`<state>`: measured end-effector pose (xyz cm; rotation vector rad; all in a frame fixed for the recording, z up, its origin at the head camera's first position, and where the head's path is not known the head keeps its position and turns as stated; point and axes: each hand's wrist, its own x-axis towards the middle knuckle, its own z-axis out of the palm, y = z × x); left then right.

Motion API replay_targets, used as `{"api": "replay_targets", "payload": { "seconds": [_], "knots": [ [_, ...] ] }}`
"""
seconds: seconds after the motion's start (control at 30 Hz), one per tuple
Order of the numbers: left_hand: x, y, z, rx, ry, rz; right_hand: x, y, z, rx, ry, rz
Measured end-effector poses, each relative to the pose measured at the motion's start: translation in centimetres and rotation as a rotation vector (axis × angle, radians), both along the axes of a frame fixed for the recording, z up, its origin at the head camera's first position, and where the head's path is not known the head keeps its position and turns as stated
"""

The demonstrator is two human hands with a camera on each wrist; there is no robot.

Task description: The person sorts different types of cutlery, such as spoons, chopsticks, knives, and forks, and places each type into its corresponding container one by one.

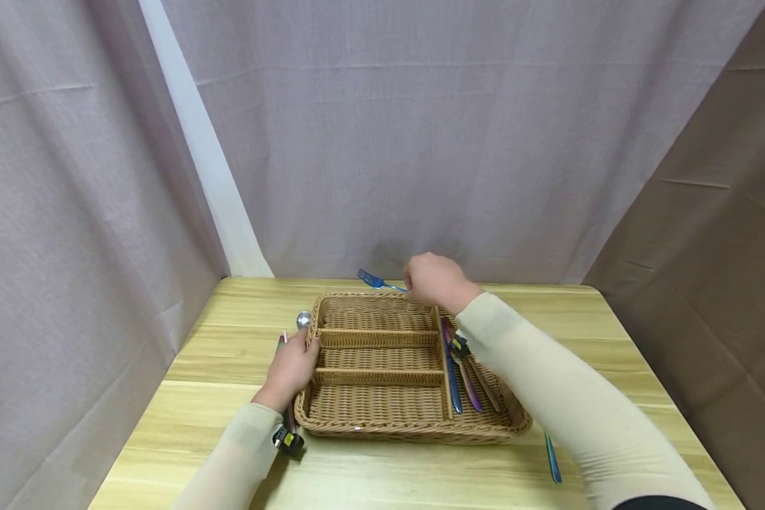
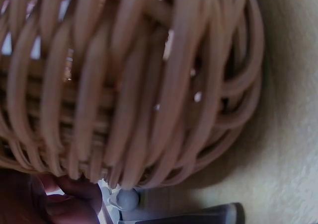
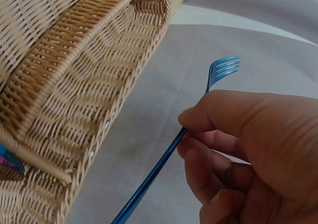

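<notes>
My right hand pinches a blue fork by its handle between thumb and fingers, past the basket's far rim. The tines point left in the head view. With the thumb over the rim, my left hand grips the left side of a wicker cutlery basket. Wicker weave fills most of the left wrist view, with part of that hand at the lower left. In the basket's right compartment lie a blue-handled piece, a purple-tinted piece and a brownish piece of cutlery.
A silver spoon bowl shows left of the basket, by my left hand. Another blue-green handle lies on the wooden table at front right, partly under my right sleeve. Grey curtains stand behind the table.
</notes>
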<state>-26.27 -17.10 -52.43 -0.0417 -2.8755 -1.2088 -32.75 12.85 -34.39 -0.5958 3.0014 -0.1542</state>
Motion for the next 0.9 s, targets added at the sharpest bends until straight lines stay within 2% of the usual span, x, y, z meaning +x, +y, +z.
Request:
{"api": "replay_targets", "payload": {
  "seconds": [0.3, 0.5, 0.67, 0.9],
  "knots": [
    [0.4, -0.2, 0.4, 0.01, 0.01, 0.005, -0.2, -1.7, -1.1, 0.016, 0.008, 0.018],
    [0.4, -0.1, 0.3, 0.016, 0.012, 0.008, -0.2, -3.2, -1.4, 0.047, 0.014, 0.053],
    [0.5, -0.1, 0.2, 0.013, 0.008, 0.009, -0.6, -3.9, -2.5, 0.058, -0.015, 0.055],
    [0.9, 0.2, 0.6, 0.011, -0.004, 0.004, -1.3, -4.5, -4.3, 0.074, -0.034, 0.035]
  ]
}}
